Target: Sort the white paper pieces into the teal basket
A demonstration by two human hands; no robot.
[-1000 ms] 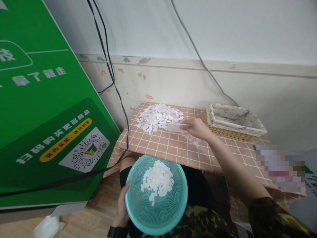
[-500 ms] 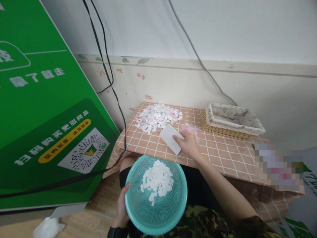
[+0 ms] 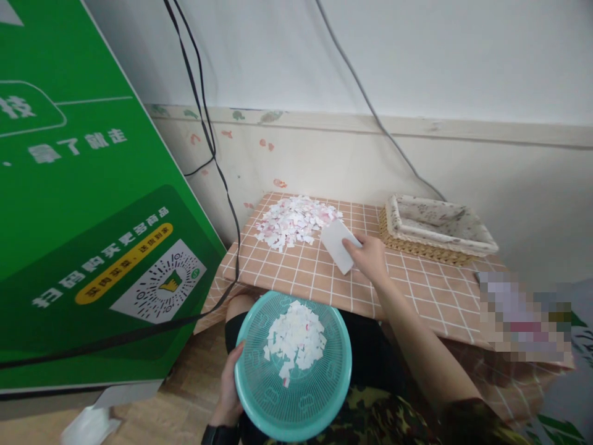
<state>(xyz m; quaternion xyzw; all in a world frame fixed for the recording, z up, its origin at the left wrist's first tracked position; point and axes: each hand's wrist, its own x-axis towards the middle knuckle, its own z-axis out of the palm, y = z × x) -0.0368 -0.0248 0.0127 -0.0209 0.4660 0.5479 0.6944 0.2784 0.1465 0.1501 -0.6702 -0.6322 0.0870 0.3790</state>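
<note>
My left hand (image 3: 228, 386) is closed on the left rim of a turquoise plastic colander (image 3: 301, 408), which rests tilted on my lap. White paper scraps (image 3: 296, 337), a few with red marks, lie in the colander. A flat white rectangular card-like piece (image 3: 340, 246) is gripped between the thumb and fingers of my right hand (image 3: 368, 253), over the table. Just beyond its upper left corner is a spread heap of white and pinkish paper scraps (image 3: 291, 222). Most of my right fingers are hidden behind the white piece.
A brown checked cloth (image 3: 287, 272) covers the table. On its right stands a cloth-lined wicker basket (image 3: 435, 232). A green printed panel (image 3: 92, 204) rises at the left, with black cables (image 3: 222, 179) hanging in front. A blurred-out item (image 3: 514, 309) lies at the table's right end.
My right hand has moved up and to the right with the white piece. The blurred pinkish scraps beside it no longer show there; pinkish scraps now show at the heap's right edge.
</note>
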